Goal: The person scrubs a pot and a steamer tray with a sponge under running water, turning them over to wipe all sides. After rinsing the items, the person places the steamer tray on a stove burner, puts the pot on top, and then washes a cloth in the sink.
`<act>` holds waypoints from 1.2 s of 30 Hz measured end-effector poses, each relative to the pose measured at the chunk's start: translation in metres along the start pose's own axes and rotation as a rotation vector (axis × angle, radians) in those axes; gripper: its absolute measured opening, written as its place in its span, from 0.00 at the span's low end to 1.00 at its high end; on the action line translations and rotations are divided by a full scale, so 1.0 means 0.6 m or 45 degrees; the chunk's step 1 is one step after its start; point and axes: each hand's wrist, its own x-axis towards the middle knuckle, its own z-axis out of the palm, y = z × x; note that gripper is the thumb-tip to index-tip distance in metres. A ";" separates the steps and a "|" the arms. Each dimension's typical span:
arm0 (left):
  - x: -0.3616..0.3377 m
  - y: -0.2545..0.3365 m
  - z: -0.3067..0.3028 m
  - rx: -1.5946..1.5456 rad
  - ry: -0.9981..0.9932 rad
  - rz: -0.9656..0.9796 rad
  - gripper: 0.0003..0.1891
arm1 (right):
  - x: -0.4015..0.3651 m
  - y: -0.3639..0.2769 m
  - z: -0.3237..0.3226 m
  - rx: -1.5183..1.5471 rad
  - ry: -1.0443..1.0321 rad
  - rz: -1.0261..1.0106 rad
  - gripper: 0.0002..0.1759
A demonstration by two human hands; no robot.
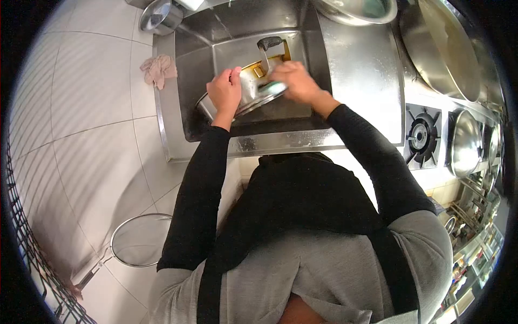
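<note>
A metal pan [249, 89] with amber-brown patches on its side is tilted over the sink [318, 70]. My left hand [224, 90] grips its left side, thumb and fingers closed at the edge. On the far side, a black-tipped handle [270, 42] points up toward the back of the sink. My right hand [295, 82], somewhat smeared by motion, is curled at the pan's right side. A blurred pale-green patch [274, 88] shows beside its fingers; I cannot tell what that hand holds.
A crumpled pinkish cloth [158, 71] lies on the sink's left ledge, below a metal pot [161, 17]. Large metal bowls [359, 9] stand at the back right. Farther right is a gas burner [422, 135]. A round mesh strainer [141, 240] hangs at lower left.
</note>
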 end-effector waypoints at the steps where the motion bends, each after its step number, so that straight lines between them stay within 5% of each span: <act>1: -0.004 0.000 -0.004 -0.034 0.000 -0.039 0.17 | -0.018 0.030 -0.007 0.016 0.029 0.113 0.28; 4: -0.009 0.011 -0.009 0.027 0.040 -0.099 0.19 | -0.043 0.085 0.045 0.089 0.260 0.181 0.20; 7: -0.004 0.002 0.007 0.000 0.059 -0.072 0.22 | 0.024 -0.103 0.048 0.175 0.202 -0.173 0.21; 8: 0.000 -0.002 0.003 -0.002 0.056 -0.054 0.22 | 0.035 -0.149 0.048 0.296 0.301 -0.094 0.23; 10: 0.004 -0.024 -0.011 -0.006 -0.096 -0.042 0.23 | 0.033 -0.110 0.055 0.142 0.350 -0.174 0.25; 12: 0.001 -0.029 -0.030 -0.108 -0.220 -0.114 0.23 | 0.004 0.005 0.083 0.198 0.453 -0.051 0.27; 14: 0.003 -0.025 -0.034 -0.113 -0.210 -0.166 0.24 | -0.033 0.053 0.029 -0.136 0.361 0.488 0.25; 15: 0.003 -0.019 -0.036 -0.012 -0.225 -0.119 0.24 | -0.030 0.048 0.031 -0.137 0.366 0.495 0.25; 18: 0.009 -0.027 -0.016 0.073 -0.134 -0.083 0.24 | 0.000 -0.002 0.041 0.184 0.418 0.302 0.22; 20: 0.016 -0.023 -0.020 0.084 -0.172 -0.070 0.24 | 0.036 -0.084 0.090 0.424 0.516 -0.089 0.15; 21: 0.016 -0.030 -0.021 0.042 -0.211 -0.073 0.25 | 0.039 -0.145 0.039 0.133 0.347 -0.143 0.12; 24: 0.007 -0.031 -0.029 -0.032 -0.282 -0.140 0.27 | 0.011 -0.034 0.075 0.223 0.523 -0.146 0.12; 26: 0.000 -0.035 -0.025 0.018 -0.162 -0.051 0.23 | -0.030 0.038 0.044 -0.065 0.472 0.549 0.19; 28: -0.005 -0.032 -0.027 0.025 -0.150 -0.071 0.23 | -0.035 0.093 0.070 -0.091 0.481 0.591 0.19; 33: -0.002 -0.030 -0.026 0.029 -0.144 -0.033 0.24 | 0.023 -0.120 0.090 0.384 0.540 -0.087 0.21; 36: 0.000 -0.027 -0.023 0.003 -0.167 -0.082 0.25 | 0.006 -0.077 0.073 0.682 0.481 -0.238 0.19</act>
